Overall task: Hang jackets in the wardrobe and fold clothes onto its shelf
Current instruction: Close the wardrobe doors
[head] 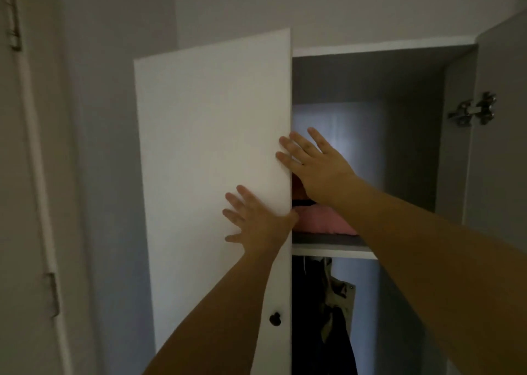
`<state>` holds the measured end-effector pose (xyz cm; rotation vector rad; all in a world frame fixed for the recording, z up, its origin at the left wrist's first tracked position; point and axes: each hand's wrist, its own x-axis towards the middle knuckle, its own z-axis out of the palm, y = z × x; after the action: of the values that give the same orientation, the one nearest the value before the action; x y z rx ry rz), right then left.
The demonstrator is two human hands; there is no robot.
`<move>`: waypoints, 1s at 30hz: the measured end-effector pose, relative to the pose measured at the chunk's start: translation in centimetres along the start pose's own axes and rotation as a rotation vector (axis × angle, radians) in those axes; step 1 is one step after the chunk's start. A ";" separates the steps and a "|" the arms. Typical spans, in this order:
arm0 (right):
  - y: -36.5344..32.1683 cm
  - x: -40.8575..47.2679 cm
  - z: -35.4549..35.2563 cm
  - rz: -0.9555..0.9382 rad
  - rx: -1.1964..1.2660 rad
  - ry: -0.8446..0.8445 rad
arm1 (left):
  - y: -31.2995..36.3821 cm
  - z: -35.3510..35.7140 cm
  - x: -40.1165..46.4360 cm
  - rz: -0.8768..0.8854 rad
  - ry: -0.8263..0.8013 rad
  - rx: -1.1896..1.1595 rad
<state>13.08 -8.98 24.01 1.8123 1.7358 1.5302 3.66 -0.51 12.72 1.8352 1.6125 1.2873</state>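
- Left hand point(258, 220) lies flat with fingers spread on the left door point(211, 158); its grip holds nothing.
- Right hand point(312, 163) reaches past the door's free edge, fingers straight, touching that edge; nothing held.
- Likely step: shutting the wardrobe point(370, 50); next, push this door home, then the right door point(502, 146).
- Folded clothes point(322, 223), pink on view, sit on the shelf point(328, 251).
- Dark and khaki jackets point(328, 312) hang below it.
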 end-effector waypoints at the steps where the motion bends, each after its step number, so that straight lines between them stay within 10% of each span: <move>1: 0.1 0.7 1.3 0.012 -0.002 -0.018 | 0.2 1.5 1.0 -0.003 0.029 -0.003; 14: 1.2 4.2 10.3 -0.031 0.014 0.059 | -0.5 9.8 5.9 0.083 0.283 0.051; 26: 12.1 -14.8 -2.1 0.341 -0.009 0.019 | 9.6 6.0 -11.8 0.519 0.058 -0.063; 30: 16.9 -25.2 -6.9 0.614 -0.049 0.066 | 13.7 7.2 -23.3 0.657 -0.431 -0.295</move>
<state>24.06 -38.00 26.43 2.4335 1.1966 1.8286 19.16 -23.71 10.71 2.3202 0.5757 1.1600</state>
